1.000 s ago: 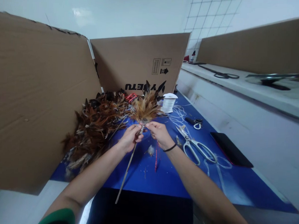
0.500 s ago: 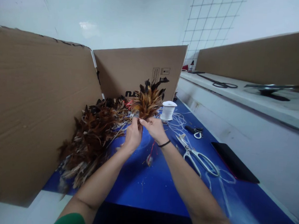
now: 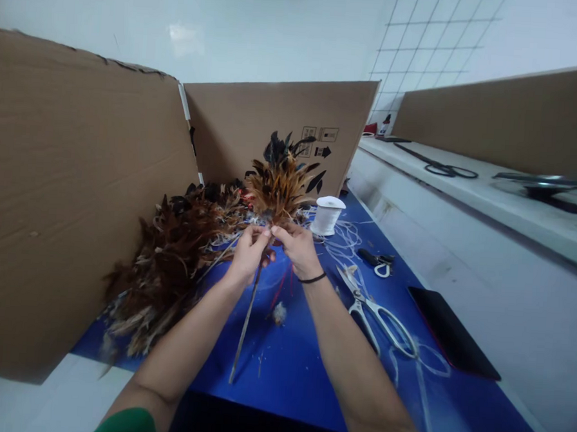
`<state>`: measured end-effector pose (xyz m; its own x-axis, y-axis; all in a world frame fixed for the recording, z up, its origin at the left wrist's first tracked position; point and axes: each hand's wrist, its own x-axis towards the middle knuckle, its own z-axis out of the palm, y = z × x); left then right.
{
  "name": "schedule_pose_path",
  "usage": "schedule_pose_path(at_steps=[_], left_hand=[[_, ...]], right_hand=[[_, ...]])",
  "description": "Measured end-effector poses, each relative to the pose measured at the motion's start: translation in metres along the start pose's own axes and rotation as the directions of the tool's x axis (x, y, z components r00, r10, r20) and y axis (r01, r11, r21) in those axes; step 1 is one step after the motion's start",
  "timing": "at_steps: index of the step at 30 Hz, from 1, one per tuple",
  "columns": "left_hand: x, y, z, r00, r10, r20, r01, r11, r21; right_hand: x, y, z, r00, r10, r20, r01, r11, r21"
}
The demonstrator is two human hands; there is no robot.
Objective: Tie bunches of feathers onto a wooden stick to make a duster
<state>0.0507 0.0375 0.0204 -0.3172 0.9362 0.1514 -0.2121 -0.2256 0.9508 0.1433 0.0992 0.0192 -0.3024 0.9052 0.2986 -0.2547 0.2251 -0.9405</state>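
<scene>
Both hands meet at the base of a feather bundle point(image 3: 281, 186), brown with dark tips, fanned upward on a thin stick point(image 3: 244, 326). My left hand point(image 3: 248, 256) is closed with thumb and fingers pinching the bundle's base, where the stick passes down. On the other side my right hand point(image 3: 300, 249), with a dark band at the wrist, pinches the same base, thumb nearly touching the left one. Red string point(image 3: 279, 289) hangs below the hands beside a small grey tuft of fluff point(image 3: 279, 314) on the table. What lies between the fingertips is partly hidden.
A heap of brown feathers point(image 3: 170, 261) lies left against a cardboard panel point(image 3: 77, 185). On the blue table point(image 3: 280, 383) at right are a white spool point(image 3: 328, 217), large scissors point(image 3: 375, 311), small black-handled snips point(image 3: 376, 259) and a black phone point(image 3: 451, 331). More scissors point(image 3: 441, 166) rest on the ledge.
The feather bundle has turned and now stands more upright. Its stick has come into view, slanting down below my left hand. My hands keep hold of the base; the camera view has shifted slightly.
</scene>
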Motion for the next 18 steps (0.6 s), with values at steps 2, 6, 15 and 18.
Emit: schedule_pose_path(at_steps=[2, 6, 15, 18], left_hand=[[0.000, 0.002, -0.001, 0.993, -0.080, 0.087, 0.087, 0.994, -0.072], [0.001, 0.006, -0.005, 0.963, -0.164, 0.215, 0.191, 0.976, -0.107], [0.008, -0.001, -0.003, 0.999, 0.019, 0.036, -0.022, 0.996, 0.090], [0.010, -0.005, -0.002, 0.993, 0.117, -0.008, -0.113, 0.973, 0.199]], right_hand=[[-0.001, 0.002, -0.001, 1.000, 0.001, 0.028, -0.001, 1.000, 0.000], [-0.003, 0.002, -0.006, 0.998, -0.006, 0.070, 0.009, 0.999, -0.040], [-0.001, -0.003, -0.018, 0.962, -0.259, 0.085, 0.271, 0.875, -0.401], [-0.002, -0.007, -0.018, 0.948, -0.316, 0.049, 0.287, 0.775, -0.563]])
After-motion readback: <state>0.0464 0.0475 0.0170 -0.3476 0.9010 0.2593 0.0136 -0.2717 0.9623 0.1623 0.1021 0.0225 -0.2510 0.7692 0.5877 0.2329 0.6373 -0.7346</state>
